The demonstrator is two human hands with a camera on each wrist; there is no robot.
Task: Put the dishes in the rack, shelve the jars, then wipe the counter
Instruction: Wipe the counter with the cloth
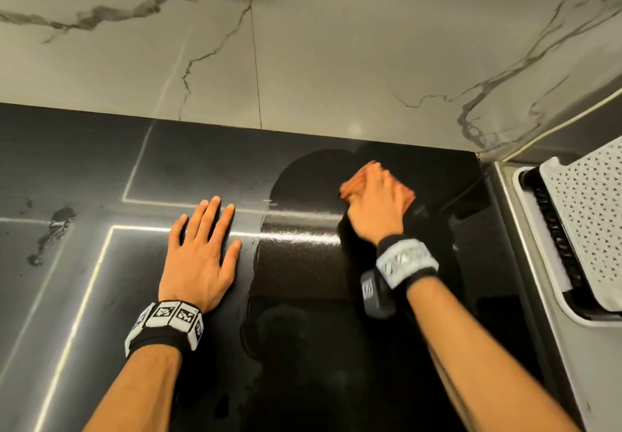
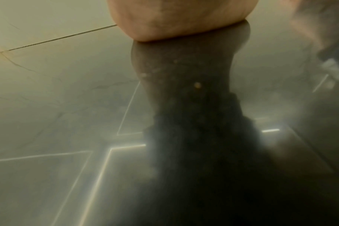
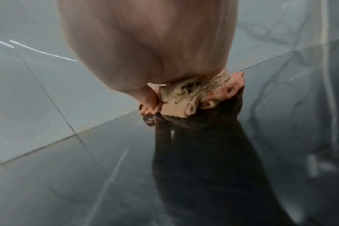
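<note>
Left hand (image 1: 198, 249) flat on the glossy black desk (image 1: 84, 162), fingers straight and spread, right hand (image 1: 377, 196) bunched around a patterned cloth (image 3: 186, 97), apparently orange, pressed to the desk near the marble wall (image 1: 336, 44), white perforated rack (image 1: 585, 229) far right

dim, glare streaks, wrist views blurred

Count of items on view: few kinds, low numbers.
Two hands: left hand (image 1: 198, 256), right hand (image 1: 377, 202). Two wristbands (image 1: 166, 325). One cloth (image 3: 186, 99), patterned, under the right hand. One black counter (image 1: 84, 162). One white perforated tray (image 1: 585, 223) at the right edge.
</note>
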